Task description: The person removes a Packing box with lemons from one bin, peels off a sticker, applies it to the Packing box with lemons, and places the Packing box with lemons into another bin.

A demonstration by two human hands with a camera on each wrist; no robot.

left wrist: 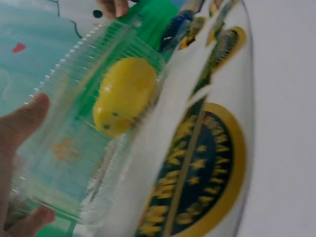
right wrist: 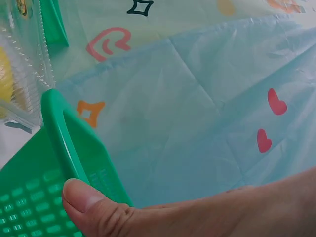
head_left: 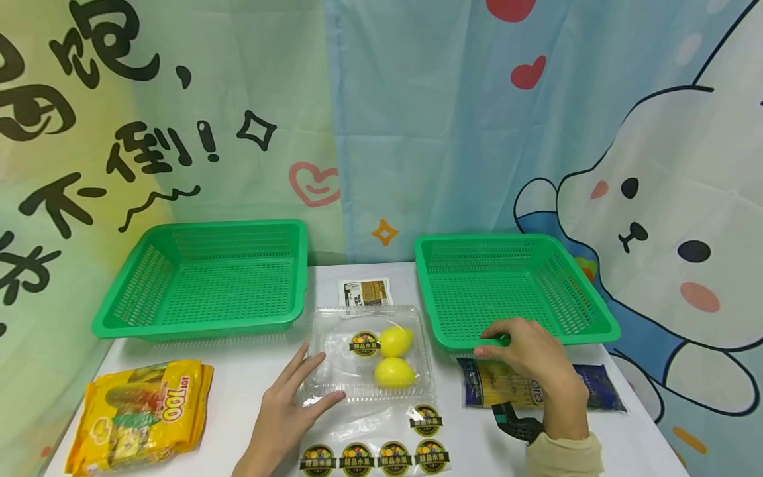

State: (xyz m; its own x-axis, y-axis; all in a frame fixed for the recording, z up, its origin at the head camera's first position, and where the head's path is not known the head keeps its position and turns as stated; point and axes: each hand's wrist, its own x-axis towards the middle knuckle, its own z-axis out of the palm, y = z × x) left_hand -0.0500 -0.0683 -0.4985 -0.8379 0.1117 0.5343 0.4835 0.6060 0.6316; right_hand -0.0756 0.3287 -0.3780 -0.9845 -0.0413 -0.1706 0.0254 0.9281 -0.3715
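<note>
A clear plastic clamshell box (head_left: 334,381) sits mid-table with two lemons (head_left: 395,373) inside and a round black-and-gold sticker (head_left: 365,344) on its lid. At its left side my left hand (head_left: 285,407) spreads its fingers along the edge, the thumb by the front corner. The left wrist view shows the box tilted by the camera angle, with a lemon (left wrist: 126,94) through the plastic. My right hand (head_left: 529,351) grips the front rim of the right green basket (head_left: 477,265). Up close, the thumb (right wrist: 84,197) presses on that basket's rim (right wrist: 61,138).
Another green basket (head_left: 208,291) stands back left. A yellow snack package (head_left: 140,417) lies front left, and a blue-ended pasta pack (head_left: 596,387) lies under my right forearm. A sticker sheet (head_left: 357,457) lies before the box; a small printed packet (head_left: 366,291) lies behind it.
</note>
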